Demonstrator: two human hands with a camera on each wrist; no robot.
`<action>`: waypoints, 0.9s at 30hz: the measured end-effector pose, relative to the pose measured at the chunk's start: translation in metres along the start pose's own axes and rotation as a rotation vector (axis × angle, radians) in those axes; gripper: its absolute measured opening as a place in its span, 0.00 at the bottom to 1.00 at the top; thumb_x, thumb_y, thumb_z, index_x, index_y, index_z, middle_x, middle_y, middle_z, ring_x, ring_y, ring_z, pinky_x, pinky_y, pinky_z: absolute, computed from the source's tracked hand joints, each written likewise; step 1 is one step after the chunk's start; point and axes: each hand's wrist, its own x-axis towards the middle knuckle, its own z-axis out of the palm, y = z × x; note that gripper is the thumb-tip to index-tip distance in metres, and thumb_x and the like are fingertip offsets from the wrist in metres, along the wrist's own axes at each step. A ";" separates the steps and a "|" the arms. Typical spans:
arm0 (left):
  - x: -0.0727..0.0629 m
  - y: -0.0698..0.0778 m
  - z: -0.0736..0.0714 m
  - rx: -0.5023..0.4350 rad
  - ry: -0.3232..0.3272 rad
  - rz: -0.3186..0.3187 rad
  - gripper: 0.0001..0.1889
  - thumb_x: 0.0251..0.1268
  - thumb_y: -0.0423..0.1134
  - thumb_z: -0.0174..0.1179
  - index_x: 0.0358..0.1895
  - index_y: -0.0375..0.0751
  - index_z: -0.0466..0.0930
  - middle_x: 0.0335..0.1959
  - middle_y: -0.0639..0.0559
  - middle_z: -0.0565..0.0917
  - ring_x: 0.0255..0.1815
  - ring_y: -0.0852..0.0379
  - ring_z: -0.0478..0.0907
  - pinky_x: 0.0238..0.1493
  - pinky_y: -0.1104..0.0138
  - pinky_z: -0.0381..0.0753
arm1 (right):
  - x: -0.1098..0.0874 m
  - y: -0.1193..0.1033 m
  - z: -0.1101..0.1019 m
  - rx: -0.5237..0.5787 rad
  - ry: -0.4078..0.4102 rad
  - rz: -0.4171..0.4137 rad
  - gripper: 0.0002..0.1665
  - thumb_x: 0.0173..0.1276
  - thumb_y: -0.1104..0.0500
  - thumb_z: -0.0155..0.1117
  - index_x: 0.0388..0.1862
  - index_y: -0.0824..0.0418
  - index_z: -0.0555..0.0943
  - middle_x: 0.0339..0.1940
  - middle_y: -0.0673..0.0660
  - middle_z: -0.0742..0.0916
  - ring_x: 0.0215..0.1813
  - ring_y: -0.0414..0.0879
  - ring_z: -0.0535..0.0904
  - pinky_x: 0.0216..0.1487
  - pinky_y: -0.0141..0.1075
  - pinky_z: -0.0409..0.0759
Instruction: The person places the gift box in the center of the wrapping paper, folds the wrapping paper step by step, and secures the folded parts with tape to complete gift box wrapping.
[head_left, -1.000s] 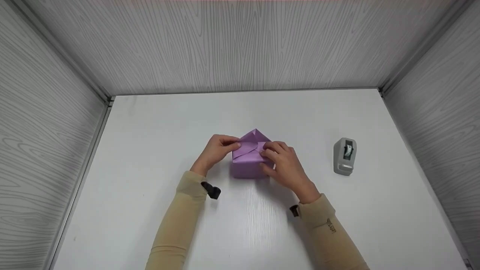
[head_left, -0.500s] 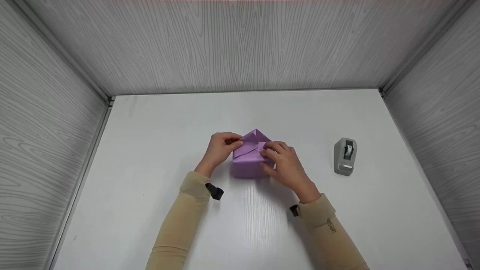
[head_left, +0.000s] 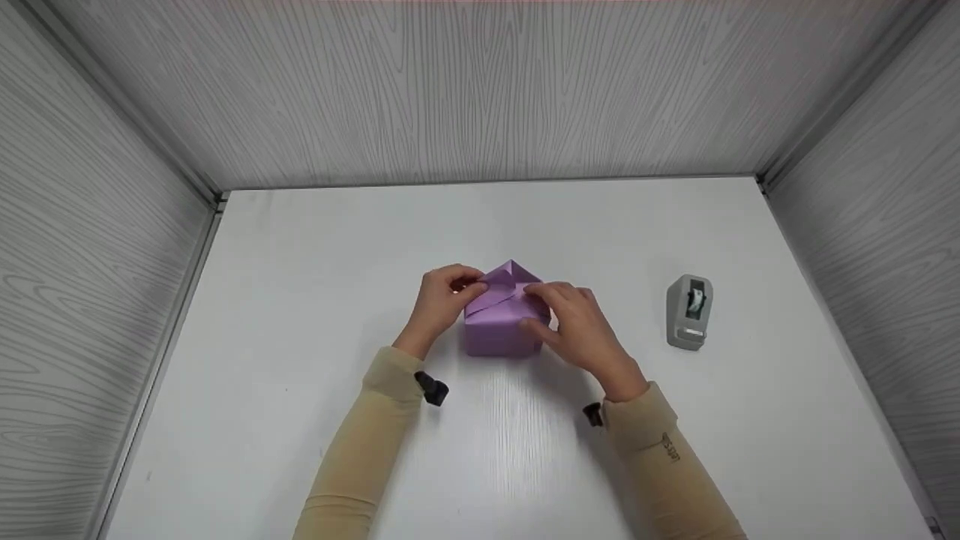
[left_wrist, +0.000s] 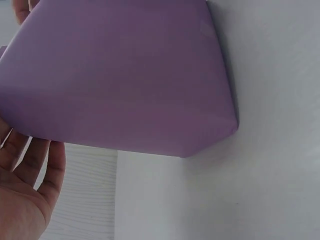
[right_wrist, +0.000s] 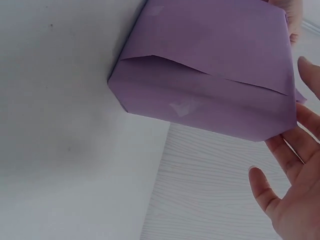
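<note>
A box wrapped in purple paper [head_left: 501,335] stands on the white table in the head view. At its far end a pointed paper flap [head_left: 513,271] sticks up. My left hand [head_left: 442,304] pinches the flap's left edge between thumb and fingers; in the left wrist view, that hand [left_wrist: 30,185] lies along the box's edge. My right hand [head_left: 577,322] rests on the box's right side with fingers spread and loosely bent. From the right wrist, the right hand [right_wrist: 295,175] shows its fingertips touching the purple box [right_wrist: 215,45] along an edge.
A grey tape dispenser [head_left: 688,313] with a roll in it stands on the white table [head_left: 300,247] to the right. Clear tape [right_wrist: 182,107] sticks to one side of the box, below a long paper seam. Grey wood-grain panels [head_left: 480,90] enclose the table's back and sides.
My left hand has shifted slightly right and away along the flap's edge. The right hand's fingers have loosened and spread on the box top. The box has stayed in place.
</note>
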 end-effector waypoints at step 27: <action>-0.001 -0.003 -0.001 0.001 -0.019 0.023 0.08 0.63 0.35 0.67 0.42 0.35 0.87 0.36 0.50 0.87 0.36 0.56 0.80 0.40 0.65 0.79 | 0.057 -0.016 -0.003 0.434 0.074 0.331 0.09 0.68 0.62 0.66 0.43 0.64 0.88 0.38 0.55 0.88 0.39 0.46 0.80 0.39 0.38 0.78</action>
